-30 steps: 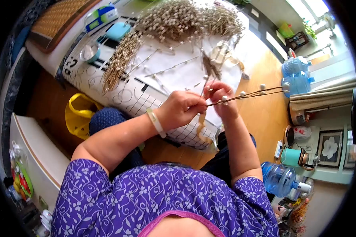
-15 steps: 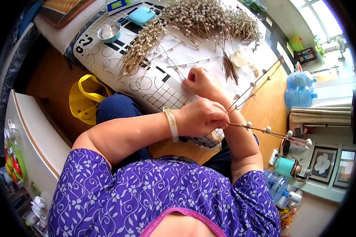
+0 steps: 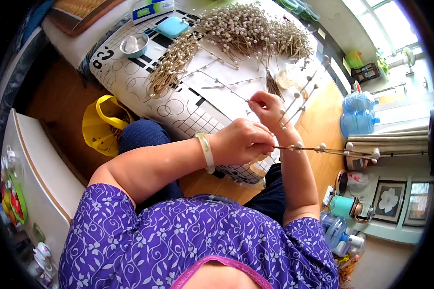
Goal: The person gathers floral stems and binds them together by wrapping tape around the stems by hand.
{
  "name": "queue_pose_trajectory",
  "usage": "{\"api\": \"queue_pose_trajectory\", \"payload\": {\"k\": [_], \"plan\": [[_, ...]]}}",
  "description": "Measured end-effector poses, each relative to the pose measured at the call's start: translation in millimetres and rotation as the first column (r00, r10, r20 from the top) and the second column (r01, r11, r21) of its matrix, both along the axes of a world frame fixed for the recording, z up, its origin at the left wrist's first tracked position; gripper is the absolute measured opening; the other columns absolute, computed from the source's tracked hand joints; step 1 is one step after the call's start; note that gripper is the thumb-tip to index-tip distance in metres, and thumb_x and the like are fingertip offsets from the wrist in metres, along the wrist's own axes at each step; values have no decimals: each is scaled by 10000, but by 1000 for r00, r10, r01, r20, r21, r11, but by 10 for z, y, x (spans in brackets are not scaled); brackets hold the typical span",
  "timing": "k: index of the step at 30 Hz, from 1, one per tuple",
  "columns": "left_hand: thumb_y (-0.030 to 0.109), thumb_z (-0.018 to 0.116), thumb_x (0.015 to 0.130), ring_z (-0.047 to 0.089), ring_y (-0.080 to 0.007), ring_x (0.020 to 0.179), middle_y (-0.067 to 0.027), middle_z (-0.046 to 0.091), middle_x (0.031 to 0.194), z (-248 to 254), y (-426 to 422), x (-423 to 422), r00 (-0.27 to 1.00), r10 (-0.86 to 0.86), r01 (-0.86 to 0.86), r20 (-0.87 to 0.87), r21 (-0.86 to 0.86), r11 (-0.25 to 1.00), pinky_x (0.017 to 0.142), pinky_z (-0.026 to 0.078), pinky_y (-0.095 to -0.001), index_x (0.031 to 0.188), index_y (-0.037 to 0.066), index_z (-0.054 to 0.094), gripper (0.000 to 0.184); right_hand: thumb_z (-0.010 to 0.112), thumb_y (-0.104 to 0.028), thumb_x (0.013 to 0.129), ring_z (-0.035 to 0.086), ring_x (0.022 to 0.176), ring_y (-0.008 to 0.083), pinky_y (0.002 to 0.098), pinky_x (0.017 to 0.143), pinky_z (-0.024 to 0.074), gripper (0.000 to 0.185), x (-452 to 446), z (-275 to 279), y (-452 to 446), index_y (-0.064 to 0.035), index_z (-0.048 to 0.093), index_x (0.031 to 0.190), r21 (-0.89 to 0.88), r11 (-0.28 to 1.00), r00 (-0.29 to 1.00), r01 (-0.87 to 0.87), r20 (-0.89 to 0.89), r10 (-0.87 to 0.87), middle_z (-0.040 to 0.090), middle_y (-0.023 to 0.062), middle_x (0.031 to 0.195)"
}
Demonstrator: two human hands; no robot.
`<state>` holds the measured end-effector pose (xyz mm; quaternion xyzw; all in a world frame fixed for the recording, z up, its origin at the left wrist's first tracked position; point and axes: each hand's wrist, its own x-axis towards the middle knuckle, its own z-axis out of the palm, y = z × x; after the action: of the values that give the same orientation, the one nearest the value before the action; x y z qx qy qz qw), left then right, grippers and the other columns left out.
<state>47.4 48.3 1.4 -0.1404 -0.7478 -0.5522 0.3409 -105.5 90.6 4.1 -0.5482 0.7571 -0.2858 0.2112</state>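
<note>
we see a bundle of budded twigs (image 3: 172, 65) on the patterned cover (image 3: 140, 89), apart from the larger pile (image 3: 232, 25), perhaps keeping batches separate. our left hand (image 3: 243, 140) pinches the stems (image 3: 318, 148) at one end, likely sparing the buds, which reach rightward. our right hand (image 3: 270, 106), half curled, meets a loose twig (image 3: 222, 85); we cannot tell whether it grips.

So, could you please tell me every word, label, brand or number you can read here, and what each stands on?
No text can be read with certainty.
Blue, green and white pack: print too small and blurred to read.
Patterned tablecloth: bold black marks near one edge; whether they are characters, I cannot tell.
Yellow bag: dark marks, too unclear to read.
</note>
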Motion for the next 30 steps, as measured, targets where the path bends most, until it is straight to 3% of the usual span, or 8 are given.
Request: {"api": "queue_pose_trajectory", "payload": {"k": [1,2,5,12,21,23,28,30], "plan": [[-33,589,701,604,-219,648,-99,615,724,1,-9,2,999,23,-24,37,20,1000,586,484,-285,750,-1,589,58,614,-112,749,556,656,142,258,608,445,122,-64,-70,97,-22,595,829,-63,995,974,78,218,-62,601,58,703],[-42,592,694,605,-215,650,-104,616,733,3,-11,-1,996,41,-45,76,41,998,588,486,-282,746,-8,592,63,619,-121,774,510,610,102,228,571,420,125,-125,-97,188,-18,583,834,-144,972,824,185,562,-73,577,12,713],[-60,599,706,601,-152,666,-110,619,751,6,-43,-55,975,111,-139,191,140,980,602,485,-244,777,-33,607,76,583,-105,807,429,566,53,178,493,334,90,-176,-116,342,-40,541,853,-208,915,503,346,864,6,523,-9,683],[-51,594,731,609,-163,723,-122,621,796,-45,-35,-226,948,167,-190,272,62,980,645,495,-244,824,-45,608,94,564,-141,832,448,591,72,186,503,353,110,-239,25,486,-62,491,855,-470,796,469,382,841,271,528,30,719],[-61,580,738,612,-171,744,-133,617,832,-129,56,-349,947,53,-89,316,100,991,674,505,-255,825,-56,600,89,563,-91,823,474,596,99,205,536,407,98,-401,-47,621,-47,480,795,-417,852,536,316,820,202,517,57,728],[-8,600,727,620,-185,681,-120,628,756,-180,73,-381,963,130,-172,237,166,971,612,490,-259,797,-17,614,72,559,-79,822,483,599,101,212,541,417,87,-388,-33,623,-43,483,799,-409,856,570,315,803,174,521,56,721],[-7,595,728,620,-218,686,-132,627,772,-110,33,-381,959,158,-173,237,45,984,625,493,-265,797,-18,609,71,574,-63,809,558,667,86,215,580,466,71,-318,-43,611,-44,513,839,-362,892,661,270,743,102,574,13,712],[-3,599,723,617,-224,680,-130,625,772,-57,22,-376,961,155,-157,229,-8,988,620,493,-270,796,-15,608,74,576,-35,802,559,658,92,214,581,468,64,-280,14,590,-44,514,815,-327,898,549,295,827,121,575,20,712]]}}
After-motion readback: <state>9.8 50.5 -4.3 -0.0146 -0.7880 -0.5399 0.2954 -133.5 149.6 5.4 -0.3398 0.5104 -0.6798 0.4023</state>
